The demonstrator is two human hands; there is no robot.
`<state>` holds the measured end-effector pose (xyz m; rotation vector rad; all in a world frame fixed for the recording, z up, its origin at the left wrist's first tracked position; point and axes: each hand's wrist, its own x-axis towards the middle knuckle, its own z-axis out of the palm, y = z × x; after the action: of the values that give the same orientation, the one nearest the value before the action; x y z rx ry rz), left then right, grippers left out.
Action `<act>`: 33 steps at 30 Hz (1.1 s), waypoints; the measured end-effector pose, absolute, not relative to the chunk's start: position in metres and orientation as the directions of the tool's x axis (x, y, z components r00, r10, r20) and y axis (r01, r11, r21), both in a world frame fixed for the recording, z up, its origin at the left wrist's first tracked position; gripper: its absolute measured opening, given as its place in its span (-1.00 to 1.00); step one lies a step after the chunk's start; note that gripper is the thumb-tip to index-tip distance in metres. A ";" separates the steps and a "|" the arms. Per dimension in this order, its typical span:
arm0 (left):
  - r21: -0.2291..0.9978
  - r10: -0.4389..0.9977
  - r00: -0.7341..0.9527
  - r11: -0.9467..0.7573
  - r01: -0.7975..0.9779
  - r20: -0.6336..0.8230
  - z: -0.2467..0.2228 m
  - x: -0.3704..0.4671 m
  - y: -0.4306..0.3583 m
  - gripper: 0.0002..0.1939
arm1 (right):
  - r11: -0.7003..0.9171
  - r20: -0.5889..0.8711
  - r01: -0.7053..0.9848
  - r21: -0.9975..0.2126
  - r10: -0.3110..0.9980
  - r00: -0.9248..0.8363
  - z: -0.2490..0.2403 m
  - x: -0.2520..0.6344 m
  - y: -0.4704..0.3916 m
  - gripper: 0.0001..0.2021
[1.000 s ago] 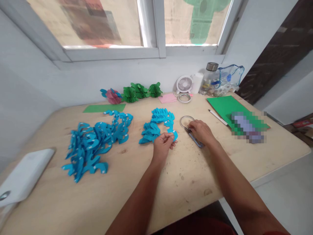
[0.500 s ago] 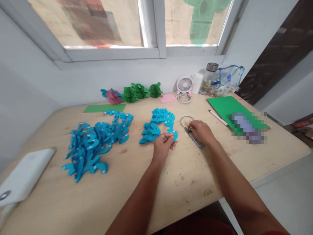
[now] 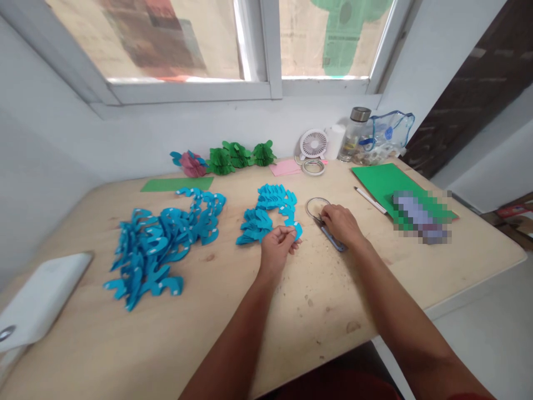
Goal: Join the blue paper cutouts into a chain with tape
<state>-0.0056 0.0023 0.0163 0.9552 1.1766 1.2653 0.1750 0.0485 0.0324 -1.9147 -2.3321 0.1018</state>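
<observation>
On the worktop [image 3: 233,311], near its middle, your left hand [image 3: 275,244] pinches the near end of the small blue paper bundle [image 3: 257,222], whose folded, curved pieces carry little white patches. To the right, your right hand [image 3: 340,223] is bent with its fingertips at the near edge of the thin ring [image 3: 307,206] and the top of the grey tool [image 3: 334,242]; you cannot tell from this view exactly what those fingers grasp. Well to the left of your left hand lies the large blue paper pile [image 3: 156,244], just in front of the green strip [image 3: 177,184]. Over on the right, the white pen [image 3: 370,200] lies beside the green sheets [image 3: 387,180]. Along the back, the white fan [image 3: 313,144] stands behind the roll of tape [image 3: 313,167], near the glass bottle [image 3: 353,136]
</observation>
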 end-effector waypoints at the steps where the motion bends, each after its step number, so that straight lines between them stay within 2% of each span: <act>1: 0.979 0.992 -0.065 0.099 -0.180 -0.113 0.016 -0.005 0.002 -0.82 | 0.192 0.047 0.975 -0.111 0.981 -0.187 0.032 0.174 0.049 -0.85; 4: 0.993 0.997 -0.045 0.055 -0.102 -0.060 0.015 -0.003 -0.001 -0.86 | 0.178 0.034 0.982 -0.064 0.984 -0.176 0.031 0.171 0.048 -0.82; 7: 0.990 0.992 0.048 -0.117 0.073 0.113 0.011 0.003 -0.006 -0.91 | 0.167 0.013 0.984 -0.055 0.986 -0.166 0.033 0.169 0.048 -0.82; 9: 0.956 0.966 0.154 -0.235 0.173 0.210 0.009 0.008 -0.010 -0.91 | 0.159 -0.001 0.986 -0.056 0.987 -0.160 0.034 0.168 0.047 -0.83; 15: 0.784 0.841 0.392 -0.511 0.352 0.373 0.005 0.022 -0.013 -0.88 | 0.174 -0.004 0.982 -0.078 0.985 -0.175 0.038 0.169 0.044 -0.82; 22: 0.645 0.790 0.512 -0.591 0.485 0.338 0.005 0.027 -0.011 -0.88 | 0.199 -0.015 0.972 -0.123 0.979 -0.202 0.039 0.174 0.045 -0.84; 33: 0.621 0.797 0.515 -0.584 0.523 0.317 0.004 0.029 -0.011 -0.89 | 0.242 -0.002 0.940 -0.239 0.968 -0.250 0.039 0.184 0.045 -0.85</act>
<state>0.0290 -0.0111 0.0044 2.3075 1.0811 0.8163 0.1838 0.0451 0.0391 -1.8269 -2.3567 0.2880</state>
